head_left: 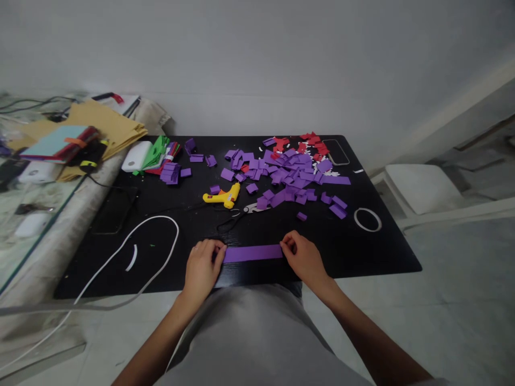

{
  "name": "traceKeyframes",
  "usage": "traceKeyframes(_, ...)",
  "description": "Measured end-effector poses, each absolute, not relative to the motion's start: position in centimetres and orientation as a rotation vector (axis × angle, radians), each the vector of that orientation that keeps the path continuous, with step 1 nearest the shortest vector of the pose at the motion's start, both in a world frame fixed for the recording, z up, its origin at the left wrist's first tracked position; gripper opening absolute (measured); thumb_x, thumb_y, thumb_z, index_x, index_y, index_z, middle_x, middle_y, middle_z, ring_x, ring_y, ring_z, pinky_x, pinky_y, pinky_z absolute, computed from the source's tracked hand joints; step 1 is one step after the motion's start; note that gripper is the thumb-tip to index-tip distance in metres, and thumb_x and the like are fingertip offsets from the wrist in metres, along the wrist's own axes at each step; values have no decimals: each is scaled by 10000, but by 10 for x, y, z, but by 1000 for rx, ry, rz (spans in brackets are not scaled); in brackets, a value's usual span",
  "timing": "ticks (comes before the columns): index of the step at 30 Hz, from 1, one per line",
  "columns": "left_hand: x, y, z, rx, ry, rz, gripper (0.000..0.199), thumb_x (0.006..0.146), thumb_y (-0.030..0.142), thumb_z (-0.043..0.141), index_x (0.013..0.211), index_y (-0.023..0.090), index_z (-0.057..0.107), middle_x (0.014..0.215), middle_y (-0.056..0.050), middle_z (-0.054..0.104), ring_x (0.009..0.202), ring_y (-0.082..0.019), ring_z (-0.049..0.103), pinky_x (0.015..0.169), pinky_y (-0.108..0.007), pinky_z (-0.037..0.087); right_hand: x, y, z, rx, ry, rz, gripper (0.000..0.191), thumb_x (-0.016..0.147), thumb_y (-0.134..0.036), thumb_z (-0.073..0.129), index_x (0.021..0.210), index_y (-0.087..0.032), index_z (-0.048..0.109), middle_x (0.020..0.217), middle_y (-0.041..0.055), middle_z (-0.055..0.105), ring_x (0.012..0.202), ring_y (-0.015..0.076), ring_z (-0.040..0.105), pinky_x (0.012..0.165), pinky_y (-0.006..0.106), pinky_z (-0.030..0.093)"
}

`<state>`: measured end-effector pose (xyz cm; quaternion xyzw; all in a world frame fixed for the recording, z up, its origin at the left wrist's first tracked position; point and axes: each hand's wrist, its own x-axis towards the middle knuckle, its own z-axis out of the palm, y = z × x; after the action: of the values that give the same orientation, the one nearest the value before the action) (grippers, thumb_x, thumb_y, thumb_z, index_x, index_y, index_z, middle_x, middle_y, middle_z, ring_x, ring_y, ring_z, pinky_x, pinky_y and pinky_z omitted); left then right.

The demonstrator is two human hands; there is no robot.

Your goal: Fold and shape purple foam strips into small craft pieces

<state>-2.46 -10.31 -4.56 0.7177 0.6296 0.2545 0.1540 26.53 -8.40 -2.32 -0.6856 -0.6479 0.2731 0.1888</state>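
Between our two hands lay the purple strip (252, 253), close to the near edge of the black table (362, 257)! Its long axis ran left to right, almost along that edge, so it stretched rightward from the left hand (203, 265) and leftward from the right hand (303, 257). Neither was nearer: we had one at each end. Left thumb and fingers pinched their end; right thumb and fingers, closed too, pinched theirs. Flat down or lifted a touch? We couldn't tell. And the count: one strip in our grip, one yellow glue gun (229, 198) beyond it, one pair of scissors (257, 208) near that, one white ring (368, 230) off right, one white cable (161, 217) looping at left. Small purple pieces (295, 161) and red pieces (319, 147) overlapped too thickly for us to number.
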Motion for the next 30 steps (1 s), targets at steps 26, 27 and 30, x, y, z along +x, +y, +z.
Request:
traceKeyframes(26, -25, -103, -48, 2051, 1788, 770, 227, 1043, 362, 562, 943, 208, 696, 828, -31, 698, 798, -250, 640, 773, -392, 450, 264, -80, -24, -1972, -1826, 779, 49, 877, -261, 650, 852, -226, 674, 747, -3, 678, 711, 181, 623, 678, 296, 369)
traceKeyframes(27, -25, -103, -48, 2050, 1788, 769, 232, 1045, 365, 558, 941, 210, 696, 829, -31, 698, 798, -249, 640, 772, -393, 449, 264, -80, -24, -1972, -1828, 780, 49, 877, -260, 650, 853, -225, 673, 747, -4, 678, 711, 180, 622, 680, 296, 370)
traceKeyframes(30, -25, -103, -48, 2045, 1789, 770, 240, 1047, 373, 553, 936, 213, 694, 833, -33, 698, 803, -251, 640, 778, -396, 454, 264, -80, -24, -1968, -1833, 777, 44, 880, -255, 649, 855, -224, 668, 746, -5, 673, 715, 179, 620, 687, 296, 375)
